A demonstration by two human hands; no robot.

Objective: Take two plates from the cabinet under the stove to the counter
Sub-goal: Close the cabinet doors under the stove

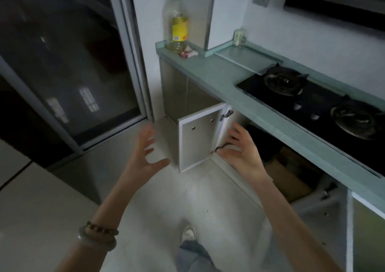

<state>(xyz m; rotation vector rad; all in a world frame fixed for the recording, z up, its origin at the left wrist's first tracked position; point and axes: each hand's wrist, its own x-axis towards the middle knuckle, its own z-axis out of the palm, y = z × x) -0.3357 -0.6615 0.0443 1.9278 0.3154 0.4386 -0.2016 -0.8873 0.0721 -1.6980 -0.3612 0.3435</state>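
The cabinet under the stove point(312, 109) stands open, its left door point(200, 138) swung out toward me. Inside the dark cabinet point(277, 157) I see a cardboard box point(291, 178); no plates are visible. My left hand point(146, 153) hovers in front of the open door with fingers spread and holds nothing. My right hand point(239, 153) hangs at the cabinet's mouth beside the door's hinge edge, fingers relaxed and empty. The pale green counter point(218, 78) runs above the cabinet.
A bottle of yellow oil point(179, 27) and a small crumpled wrapper point(188, 53) sit at the counter's far end. A dark glass sliding door point(73, 63) fills the left. A second cabinet door point(364, 230) is open at lower right. My shoe point(188, 233) is on the tiled floor.
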